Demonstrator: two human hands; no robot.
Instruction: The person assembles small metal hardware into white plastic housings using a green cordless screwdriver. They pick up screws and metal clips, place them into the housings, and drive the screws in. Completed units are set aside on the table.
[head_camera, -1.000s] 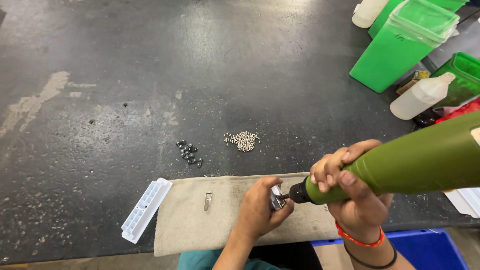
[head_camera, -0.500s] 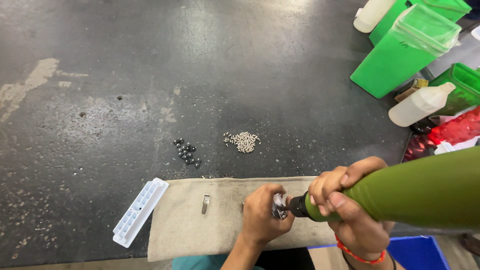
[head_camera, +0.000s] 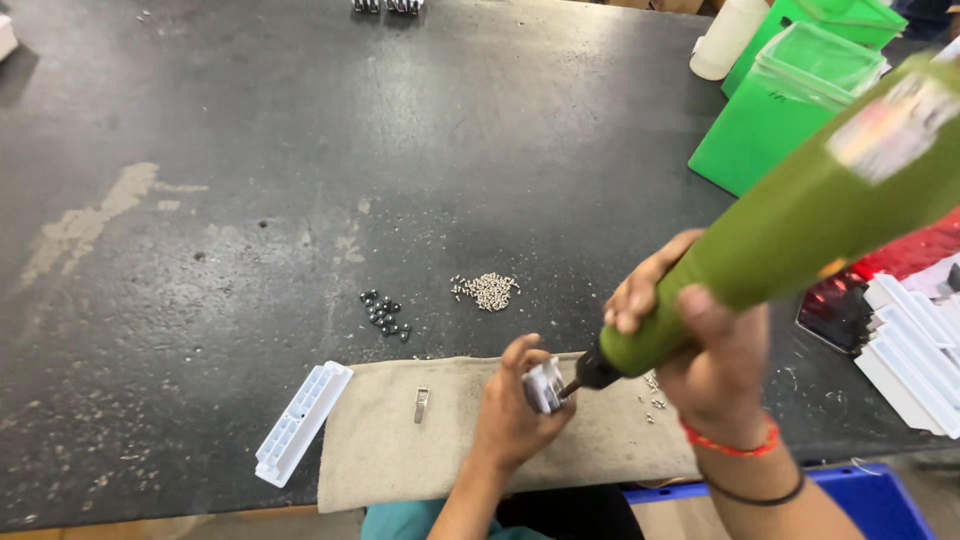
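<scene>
While the right hand grips the green electric screwdriver near its nose, the left hand is closed around a small white-and-metal part, held just above the beige cloth with the bit tip against it; this looks like a screw being driven. Seating it seems to call for keeping tool and part in line. Just beyond the left hand lie silver screws and dark screws; a white plastic strip sits to its left
</scene>
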